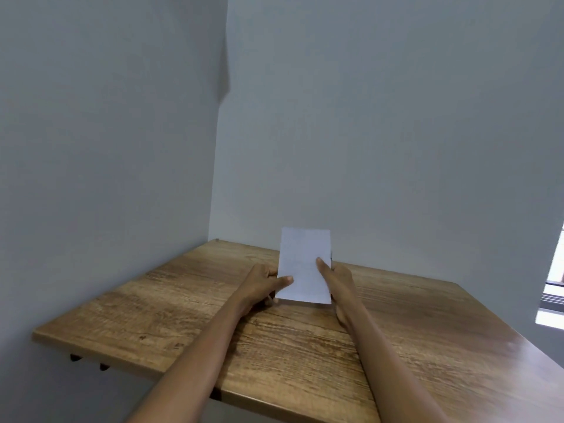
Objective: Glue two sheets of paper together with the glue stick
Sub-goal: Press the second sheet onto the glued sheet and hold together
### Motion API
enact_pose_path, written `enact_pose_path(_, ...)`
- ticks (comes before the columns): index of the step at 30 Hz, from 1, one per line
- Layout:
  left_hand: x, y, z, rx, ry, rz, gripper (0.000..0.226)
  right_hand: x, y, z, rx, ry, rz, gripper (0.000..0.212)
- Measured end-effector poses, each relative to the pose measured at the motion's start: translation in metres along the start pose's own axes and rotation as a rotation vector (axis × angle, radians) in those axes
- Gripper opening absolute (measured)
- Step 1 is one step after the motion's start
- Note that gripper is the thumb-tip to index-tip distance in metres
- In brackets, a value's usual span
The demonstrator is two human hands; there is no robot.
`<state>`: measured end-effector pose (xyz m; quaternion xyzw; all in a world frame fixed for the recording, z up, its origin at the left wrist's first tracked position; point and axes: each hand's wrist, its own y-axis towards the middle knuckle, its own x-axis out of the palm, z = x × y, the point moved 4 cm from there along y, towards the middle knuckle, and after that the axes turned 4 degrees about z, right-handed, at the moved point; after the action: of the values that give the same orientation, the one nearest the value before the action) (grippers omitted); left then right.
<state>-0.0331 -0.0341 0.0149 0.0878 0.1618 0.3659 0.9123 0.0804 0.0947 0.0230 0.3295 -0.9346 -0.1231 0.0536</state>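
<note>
Two bare forearms reach in from the bottom edge, running up toward the middle of the view. The paper (pixel 303 267) is held up on end between both hands, a white sheet standing nearly upright above the desk (pixel 152 315), its lower edge just over the wood. Whether it is one sheet or two stacked together, I cannot tell. The left hand (pixel 262 285) takes it at about eight o'clock on the sheet, thumb laid across the front face near the lower left corner, the other fingers curled behind: a grip clamped on the paper. The right hand (pixel 337 279) takes the edge at three o'clock, thumb stretched up along the front face, fingers tucked behind the sheet: also clamped on the paper. A small dark sliver shows just past the right edge of the sheet, too little of it to name. The desk is a wood-grain top, its far corner at twelve o'clock tucked into the meeting of two plain grey walls (pixel 396 132). At three o'clock, at the edge of view, a bright window (pixel 554 300) shows.
</note>
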Motion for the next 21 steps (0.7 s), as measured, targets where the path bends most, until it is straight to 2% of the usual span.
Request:
enact_pose_path(3,-0.002,0.000,0.000,-0.003,0.011,0.018,0.015,-0.006,0.000,-0.004,0.047,0.121,0.068,0.036)
enact_pose_path(5,-0.003,0.000,0.000,-0.013,0.006,0.034,0.021,-0.005,0.000,-0.004,0.023,0.045,0.019,0.034)
enact_pose_path(8,-0.003,-0.001,0.002,-0.012,0.019,0.022,0.021,0.002,0.000,-0.001,-0.002,-0.091,-0.063,0.017)
enact_pose_path(10,-0.002,-0.001,0.003,-0.009,0.038,0.003,0.019,0.000,0.003,0.001,0.000,-0.133,0.031,0.024)
enact_pose_path(13,0.002,-0.002,0.005,0.019,0.040,0.006,0.029,-0.005,0.009,0.005,-0.027,-0.237,0.141,0.040)
enact_pose_path(16,-0.002,-0.001,0.007,0.044,0.015,0.091,0.040,-0.003,0.010,0.005,-0.066,-0.282,0.145,0.044)
enact_pose_path(21,-0.017,0.003,0.002,0.013,-0.077,0.270,0.037,0.011,0.005,0.000,-0.150,-0.357,-0.007,0.025)
